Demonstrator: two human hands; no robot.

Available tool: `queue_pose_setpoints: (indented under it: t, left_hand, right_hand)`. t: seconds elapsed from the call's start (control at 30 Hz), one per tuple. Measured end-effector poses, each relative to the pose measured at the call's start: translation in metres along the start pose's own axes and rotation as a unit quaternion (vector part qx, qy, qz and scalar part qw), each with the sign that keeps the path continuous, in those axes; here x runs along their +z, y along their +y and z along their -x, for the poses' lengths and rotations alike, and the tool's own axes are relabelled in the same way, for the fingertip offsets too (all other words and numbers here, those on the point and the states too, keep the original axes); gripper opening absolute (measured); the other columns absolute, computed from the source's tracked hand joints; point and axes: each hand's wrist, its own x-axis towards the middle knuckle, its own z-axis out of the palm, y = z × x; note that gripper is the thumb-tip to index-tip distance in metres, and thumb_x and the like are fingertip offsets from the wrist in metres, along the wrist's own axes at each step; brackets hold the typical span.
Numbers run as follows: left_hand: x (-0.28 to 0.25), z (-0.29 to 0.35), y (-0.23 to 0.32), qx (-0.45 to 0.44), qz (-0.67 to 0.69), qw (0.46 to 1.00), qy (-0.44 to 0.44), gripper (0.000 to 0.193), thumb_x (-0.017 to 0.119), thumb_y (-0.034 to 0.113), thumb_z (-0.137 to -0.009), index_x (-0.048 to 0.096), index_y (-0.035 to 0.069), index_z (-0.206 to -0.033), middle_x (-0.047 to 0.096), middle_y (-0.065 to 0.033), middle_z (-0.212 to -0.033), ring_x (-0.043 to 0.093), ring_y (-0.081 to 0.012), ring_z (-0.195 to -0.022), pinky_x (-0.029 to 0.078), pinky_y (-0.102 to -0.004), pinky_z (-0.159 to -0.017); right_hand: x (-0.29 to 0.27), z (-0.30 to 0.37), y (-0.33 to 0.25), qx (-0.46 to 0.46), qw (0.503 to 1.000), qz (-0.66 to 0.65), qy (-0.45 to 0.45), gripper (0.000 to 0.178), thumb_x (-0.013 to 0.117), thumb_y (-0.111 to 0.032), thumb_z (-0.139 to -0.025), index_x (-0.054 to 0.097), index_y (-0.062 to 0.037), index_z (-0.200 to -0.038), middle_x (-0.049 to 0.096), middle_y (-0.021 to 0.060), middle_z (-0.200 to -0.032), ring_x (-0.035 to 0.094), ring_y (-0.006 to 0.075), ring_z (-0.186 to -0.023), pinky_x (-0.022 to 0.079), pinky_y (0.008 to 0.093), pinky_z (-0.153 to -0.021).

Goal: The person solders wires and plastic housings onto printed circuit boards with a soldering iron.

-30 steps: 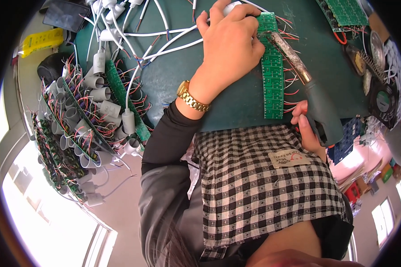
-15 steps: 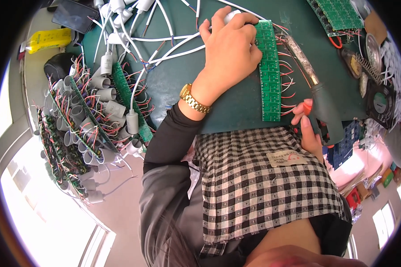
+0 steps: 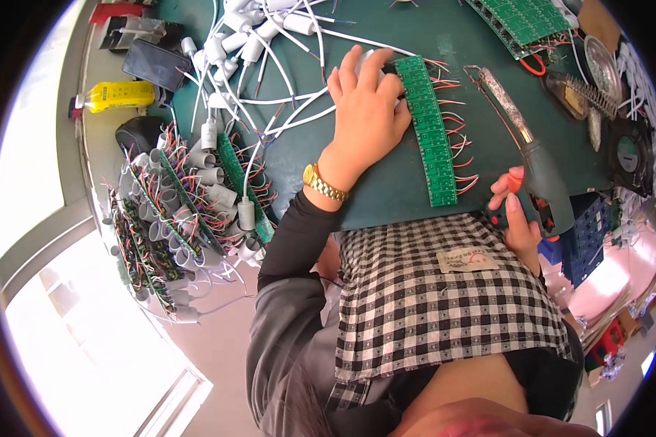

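Observation:
My left hand (image 3: 366,116) has its fingers curled over a white plastic piece (image 3: 372,63), mostly hidden under them, at the far end of a long green circuit board (image 3: 431,138). The thumb side lies against the board's left edge. Short red and white wires stick out along the board's right edge. Closed round the handle of a soldering gun (image 3: 545,175), my right hand (image 3: 516,211) has a finger at its red trigger. The gun's bent tip points away from me, right of the board and apart from it.
White cables with white cylindrical ends (image 3: 251,44) spread over the far left of the green mat (image 3: 306,175). Wired boards with grey cups (image 3: 175,211) crowd the left, by a yellow bottle (image 3: 120,95) and phone (image 3: 157,64). More green boards (image 3: 521,25) and a coiled spring (image 3: 590,93) lie right.
The soldering gun's tip has drawn off to the right from the board's far end. My left hand stays at the board with the white piece. The whole view has shifted somewhat.

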Motion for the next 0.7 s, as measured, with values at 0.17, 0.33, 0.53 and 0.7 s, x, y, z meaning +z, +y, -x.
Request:
queue_pose_setpoints:
  t: [0.17, 0.33, 0.53, 0.7]
  left_hand:
    - [-0.028, 0.032, 0.015, -0.03, -0.001, 1.0, -0.01, 0.038, 0.067, 0.006, -0.067, 0.056, 0.006, -0.103, 0.051, -0.0141, -0.116, 0.051, -0.0345, -0.103, 0.041, -0.0412, -0.084]
    - [-0.06, 0.03, 0.011, 0.009, -0.097, 0.983, -0.156, 0.045, 0.06, -0.003, -0.069, 0.054, 0.008, -0.113, 0.058, -0.0089, -0.093, 0.057, -0.0262, -0.075, 0.044, -0.0359, -0.066]
    - [-0.054, -0.049, -0.01, 0.175, -0.061, 0.98, -0.073, 0.03, 0.055, -0.005, -0.065, 0.064, 0.008, -0.091, 0.062, -0.0038, -0.083, 0.057, -0.0238, -0.08, 0.042, -0.0364, -0.07]
    - [-0.001, -0.104, -0.054, 0.013, 0.238, 0.968, -0.075, 0.027, 0.049, -0.004, -0.069, 0.063, 0.003, -0.09, 0.064, -0.0095, -0.084, 0.059, -0.0257, -0.086, 0.047, -0.0387, -0.075]
  right_hand:
    - [-0.013, 0.005, 0.003, 0.015, 0.999, -0.011, 0.034, 0.031, 0.047, -0.004, -0.086, 0.046, 0.0014, -0.116, 0.058, 0.0104, -0.093, 0.054, 0.0115, -0.069, 0.045, 0.0251, -0.064]
    - [-0.02, 0.007, 0.002, -0.022, 0.997, -0.065, 0.041, 0.031, 0.047, -0.006, -0.086, 0.045, 0.0016, -0.116, 0.058, 0.0117, -0.091, 0.053, 0.0116, -0.067, 0.044, 0.0247, -0.064]
    - [-0.02, 0.018, 0.001, -0.016, 0.993, -0.091, 0.075, 0.034, 0.048, -0.01, -0.085, 0.043, 0.0021, -0.117, 0.058, 0.0133, -0.089, 0.053, 0.0124, -0.066, 0.044, 0.026, -0.063]
    - [-0.023, 0.027, -0.001, -0.029, 0.988, -0.138, 0.058, 0.029, 0.049, -0.008, -0.089, 0.046, -0.0022, -0.117, 0.057, 0.0082, -0.091, 0.053, 0.0114, -0.07, 0.045, 0.0267, -0.068]
